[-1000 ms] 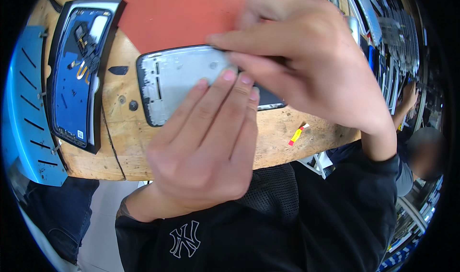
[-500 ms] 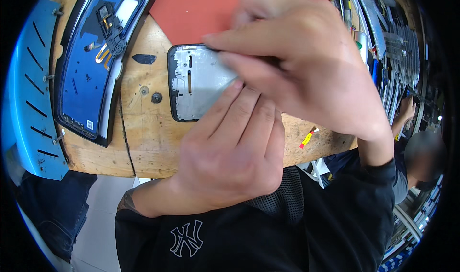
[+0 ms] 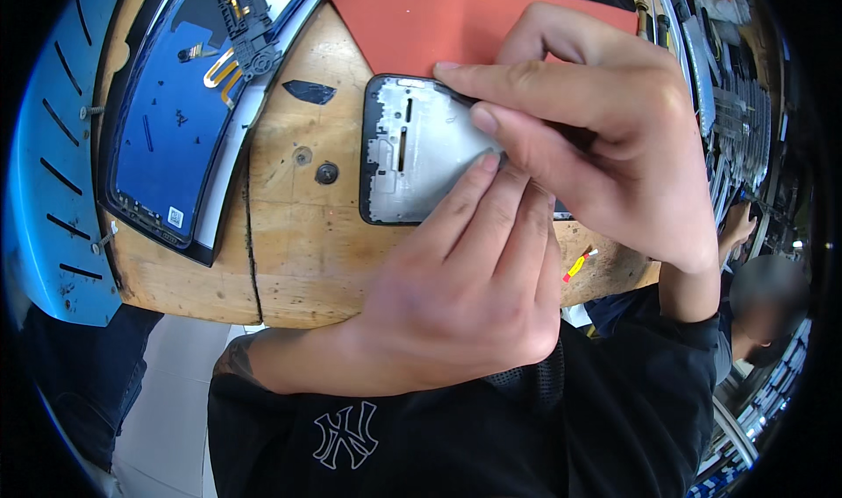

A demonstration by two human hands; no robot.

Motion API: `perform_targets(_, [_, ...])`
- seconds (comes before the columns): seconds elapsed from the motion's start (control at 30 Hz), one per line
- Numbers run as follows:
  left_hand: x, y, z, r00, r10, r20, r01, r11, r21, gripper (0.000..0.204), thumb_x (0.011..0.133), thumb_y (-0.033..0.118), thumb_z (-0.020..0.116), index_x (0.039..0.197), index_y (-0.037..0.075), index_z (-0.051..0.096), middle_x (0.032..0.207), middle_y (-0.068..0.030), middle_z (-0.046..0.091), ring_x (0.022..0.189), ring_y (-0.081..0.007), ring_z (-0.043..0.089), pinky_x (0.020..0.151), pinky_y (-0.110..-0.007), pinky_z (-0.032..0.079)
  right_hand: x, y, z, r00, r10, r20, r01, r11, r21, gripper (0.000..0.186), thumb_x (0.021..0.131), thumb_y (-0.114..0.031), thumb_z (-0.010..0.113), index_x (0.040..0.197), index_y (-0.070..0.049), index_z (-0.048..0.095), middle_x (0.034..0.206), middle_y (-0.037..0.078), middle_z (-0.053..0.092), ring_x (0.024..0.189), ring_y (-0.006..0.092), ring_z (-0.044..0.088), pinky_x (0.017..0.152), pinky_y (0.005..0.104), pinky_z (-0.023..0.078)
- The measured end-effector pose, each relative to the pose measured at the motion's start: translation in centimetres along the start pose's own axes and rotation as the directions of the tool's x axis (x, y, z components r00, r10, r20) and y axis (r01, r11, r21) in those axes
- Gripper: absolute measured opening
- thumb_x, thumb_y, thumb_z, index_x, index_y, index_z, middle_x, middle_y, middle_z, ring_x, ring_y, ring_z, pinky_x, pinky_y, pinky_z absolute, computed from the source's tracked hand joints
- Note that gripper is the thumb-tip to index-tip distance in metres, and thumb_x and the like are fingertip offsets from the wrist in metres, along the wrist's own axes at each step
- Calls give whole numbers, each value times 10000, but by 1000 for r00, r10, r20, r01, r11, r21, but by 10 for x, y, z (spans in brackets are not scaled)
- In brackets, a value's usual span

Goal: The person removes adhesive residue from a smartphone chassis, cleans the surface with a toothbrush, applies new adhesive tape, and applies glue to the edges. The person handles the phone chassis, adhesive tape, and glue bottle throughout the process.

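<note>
Fingers (image 3: 500, 195) of both hands pinch flat, rounded-corner metal phone frame (image 3: 412, 151).

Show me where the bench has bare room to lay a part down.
Bare wood lies between the blue phone back and the silver phone frame, broken by a screw head. The orange mat is bare above the frame. The left hand and right hand crowd the frame's right side.

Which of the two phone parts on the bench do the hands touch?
The silver phone frame beside the orange mat, under both hands; the blue back cover lies untouched, apart.
</note>
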State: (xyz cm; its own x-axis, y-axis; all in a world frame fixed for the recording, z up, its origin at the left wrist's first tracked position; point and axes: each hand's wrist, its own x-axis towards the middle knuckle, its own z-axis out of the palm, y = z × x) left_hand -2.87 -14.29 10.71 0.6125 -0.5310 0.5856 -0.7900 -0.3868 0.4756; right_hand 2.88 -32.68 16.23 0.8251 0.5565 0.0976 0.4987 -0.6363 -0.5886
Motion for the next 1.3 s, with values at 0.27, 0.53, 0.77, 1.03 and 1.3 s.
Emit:
perform_targets(0.27, [0,-1,8,998,-22,-64,20,999,-29,115,795,65,732,830,-40,763,905,-153,767,939,-313,798,943,-421,669,-18,-8,5,986,140,-85,-135,989,55,320,883,73,773,1196,34,826,832,75,645,701,139,616,591,278,452])
perform_targets(0.53, [-6,-9,-21,990,-136,35,133,988,73,168,879,190,777,978,63,826,1064,-87,797,1124,-293,756,1072,-516,564,-12,-19,8,977,190,-98,-190,982,7,324,874,96,774,1189,40,825,833,72,641,686,151,622,603,286,468])
perform_targets(0.77, [-18,-16,-22,991,-129,47,122,984,133,227,861,203,805,1057,113,873,1163,-47,818,1202,-321,726,1048,-593,571,-15,-17,5,983,178,-43,-182,977,-107,315,864,96,787,1172,45,827,819,67,614,689,150,600,602,289,447])
perform_targets(1.03, [-20,-18,-18,996,-84,10,82,991,110,219,832,175,833,1015,60,873,1099,-95,817,1154,-350,736,988,-595,610,5,-26,3,964,264,-45,-260,963,73,320,857,88,795,1171,41,829,799,64,617,687,143,591,594,289,426])
perform_targets(1.3, [-18,-18,-16,997,-70,-15,71,992,104,214,818,165,845,994,47,872,1077,-102,817,1142,-355,744,984,-619,609,2,-31,0,964,266,-15,-266,964,-5,322,854,78,798,1172,36,830,788,64,623,665,139,577,574,285,406])
